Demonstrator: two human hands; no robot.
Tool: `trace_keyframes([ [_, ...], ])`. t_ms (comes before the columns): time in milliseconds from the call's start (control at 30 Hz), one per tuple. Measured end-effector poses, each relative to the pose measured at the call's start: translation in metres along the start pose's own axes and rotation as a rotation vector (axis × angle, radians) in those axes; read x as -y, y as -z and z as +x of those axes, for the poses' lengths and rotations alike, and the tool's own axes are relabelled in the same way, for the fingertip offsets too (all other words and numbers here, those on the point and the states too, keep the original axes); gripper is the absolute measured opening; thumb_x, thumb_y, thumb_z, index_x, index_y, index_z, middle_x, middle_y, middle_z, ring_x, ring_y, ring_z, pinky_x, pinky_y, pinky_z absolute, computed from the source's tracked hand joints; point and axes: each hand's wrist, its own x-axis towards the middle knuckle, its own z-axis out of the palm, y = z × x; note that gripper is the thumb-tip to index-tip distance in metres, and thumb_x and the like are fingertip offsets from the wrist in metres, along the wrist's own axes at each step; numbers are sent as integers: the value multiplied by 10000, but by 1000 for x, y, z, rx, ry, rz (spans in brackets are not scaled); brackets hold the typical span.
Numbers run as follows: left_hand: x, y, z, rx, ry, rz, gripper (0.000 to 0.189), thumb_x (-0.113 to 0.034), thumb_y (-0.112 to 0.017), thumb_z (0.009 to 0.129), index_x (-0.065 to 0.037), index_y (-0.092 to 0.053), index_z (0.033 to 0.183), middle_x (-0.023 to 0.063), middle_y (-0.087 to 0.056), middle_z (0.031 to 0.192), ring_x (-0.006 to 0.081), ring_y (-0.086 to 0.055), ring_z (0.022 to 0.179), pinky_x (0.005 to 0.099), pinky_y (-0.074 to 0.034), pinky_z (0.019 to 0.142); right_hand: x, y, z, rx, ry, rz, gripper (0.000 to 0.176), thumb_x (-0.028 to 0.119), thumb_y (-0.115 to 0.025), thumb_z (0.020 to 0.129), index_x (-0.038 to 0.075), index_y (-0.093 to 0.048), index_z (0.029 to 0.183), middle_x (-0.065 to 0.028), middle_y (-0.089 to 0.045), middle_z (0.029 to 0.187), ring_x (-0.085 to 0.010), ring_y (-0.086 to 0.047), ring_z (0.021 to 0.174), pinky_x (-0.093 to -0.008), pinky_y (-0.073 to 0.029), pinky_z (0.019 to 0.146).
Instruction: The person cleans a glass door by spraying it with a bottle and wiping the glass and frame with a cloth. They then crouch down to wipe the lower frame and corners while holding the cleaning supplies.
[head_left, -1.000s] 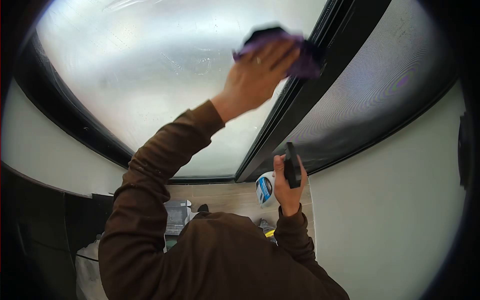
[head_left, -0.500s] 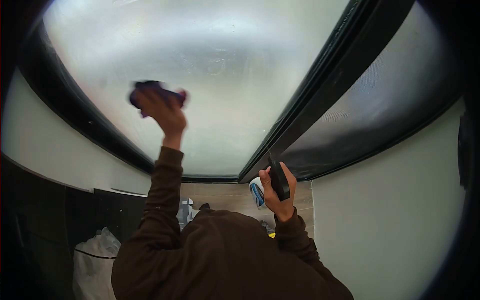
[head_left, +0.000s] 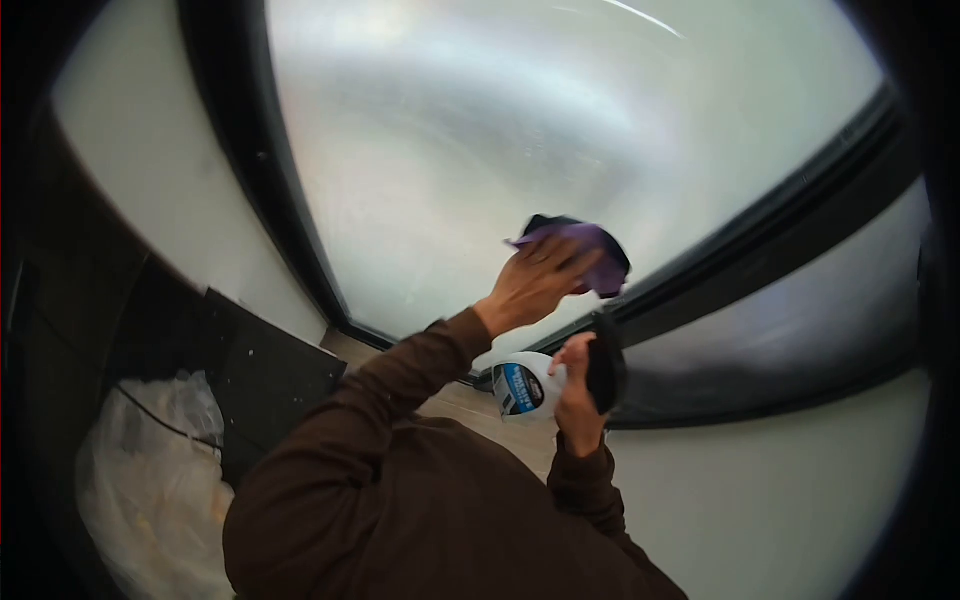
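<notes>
1. Left hand first: from my feed its fingers are spread flat and pressing a purple cloth onto the frosted glass pane. It's more of a pin than a fist. The cloth sits under the fingertips and bunches out past them, up and to the right.
2. A dark fold of that cloth peeks out just above the fingertips. Its far edge almost meets the black window frame, which runs diagonally just beyond the fingers.
3. Right hand is just below the left one, clenched around the neck of a spray bottle. The white body with the blue label sticks out on the thumb side, and the black trigger head sits on the other side of the fingers. I honestly can't tell if a finger is on the trigger.
4. The bottle is near the cloth but not touching it. It's held off the glass, in front of the lower frame corner.
5. Further out, brown sleeves run back from both wrists to the bottom of the view.
6. Wood-look floor shows between the two arms.
7. Way off on the left hand's side is a white plastic bag by a dark panel. A plain white wall sits past the right hand.
</notes>
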Motion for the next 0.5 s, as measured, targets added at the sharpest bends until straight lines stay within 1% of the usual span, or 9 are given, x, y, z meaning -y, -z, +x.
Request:
trace_keyframes([
  [67, 20, 27, 43, -128, -115, 144, 552, -335, -691, 861, -221, -559, 1385, 87, -501, 1427, 293, -470, 1315, 457, -427, 1037, 1, 8, 7, 21, 76, -29, 219, 210, -653, 985, 5, -596, 931, -26, -565, 742, -118, -566, 647, -259, -439, 603],
  [133, 33, 87, 76, -286, -17, 77, 594, -328, -673, 878, -172, -519, 1429, 185, -480, 1427, 407, -438, 1320, 537, -341, 1097, 11, 10, -16, -7, 112, 30, 248, 236, -643, 993, -2, -595, 944, -45, -567, 782, -125, -571, 664, -260, -440, 609],
  [167, 43, 114, 87, -427, 107, 132, 610, -312, -632, 926, -102, -459, 1471, 255, -376, 1516, 466, -328, 1408, 561, -261, 1151, 23, 13, -34, -46, 140, 54, 263, 250, -638, 996, -5, -594, 951, -55, -568, 803, -128, -573, 672, -261, -440, 613],
  [233, 105, 148, 87, -779, 297, 63, 630, -336, -478, 1040, -25, -286, 1552, 260, -137, 1633, 429, -52, 1525, 512, -36, 1225, 24, 20, -45, -70, 78, 81, 300, 284, -631, 1000, -10, -594, 957, -63, -570, 830, -132, -576, 682, -261, -440, 614],
  [267, 139, 152, 75, -986, 398, 462, 554, -340, -441, 1056, 4, -370, 1485, 245, -421, 1484, 361, -464, 1340, 453, -383, 1098, 17, 22, -44, -74, 38, 94, 319, 302, -628, 1001, -13, -595, 960, -67, -570, 844, -134, -577, 687, -261, -440, 615],
  [367, 201, 132, -3, -1348, 621, -476, 166, -281, -486, 1021, -123, -527, 990, -26, -504, 783, 70, -445, 590, 220, -334, 467, -6, 28, -31, -16, -32, 24, 349, 346, -593, 1018, 3, -587, 957, -61, -556, 861, -133, -562, 659, -263, -445, 607],
  [433, 252, 54, -99, -1544, 986, -925, 179, -331, -441, 1023, -196, -522, 939, -70, -521, 798, 62, -478, 723, 229, -392, 730, -11, 30, -26, 5, -53, -8, 364, 362, -586, 1022, 6, -590, 946, -58, -560, 850, -133, -555, 632, -261, -443, 590],
  [467, 246, 26, -124, -1684, 1318, -999, 220, -361, -484, 1010, -144, -486, 971, 5, -556, 852, 142, -538, 753, 309, -448, 684, -13, 29, -23, 12, -72, -6, 364, 363, -586, 1022, 7, -590, 943, -57, -560, 849, -131, -554, 631, -259, -441, 591],
  [500, 222, -2, -128, -1592, 1560, -811, 310, -401, -492, 1012, -112, -489, 1124, 69, -561, 1053, 208, -540, 958, 366, -439, 829, -15, 28, -20, 21, -90, -4, 365, 363, -587, 1021, 8, -590, 941, -57, -559, 849, -130, -553, 631, -258, -439, 591],
])
